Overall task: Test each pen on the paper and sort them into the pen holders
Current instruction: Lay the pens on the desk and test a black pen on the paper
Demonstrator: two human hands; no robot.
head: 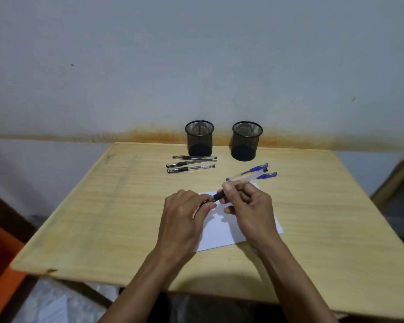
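Over the white paper (222, 231) near the middle of the wooden table (103, 206), both hands meet on a single pen (219, 195) with a dark grip: the right hand (250, 206) pinches its barrel between thumb and fingers, while the left hand (184, 210) curls its fingertips round the pen's lower, dark end, where a cap would sit (whether the cap is on or already coming off is hidden by the fingers). This looks like the uncapping step that comes ahead of a test stroke. Next, the left hand would need to pull clear along the pen's axis, and the right would need to tip the point down onto the bare sheet just below. Three black pens (191, 164) lie side by side just in front of the left holder (199, 138), and two blue pens (252, 172) lie crossed beyond the paper's far edge, nearer the right holder (246, 141). Both mesh holders stand upright at the back of the table with no pens showing inside, so the sorting appears to be only beginning.
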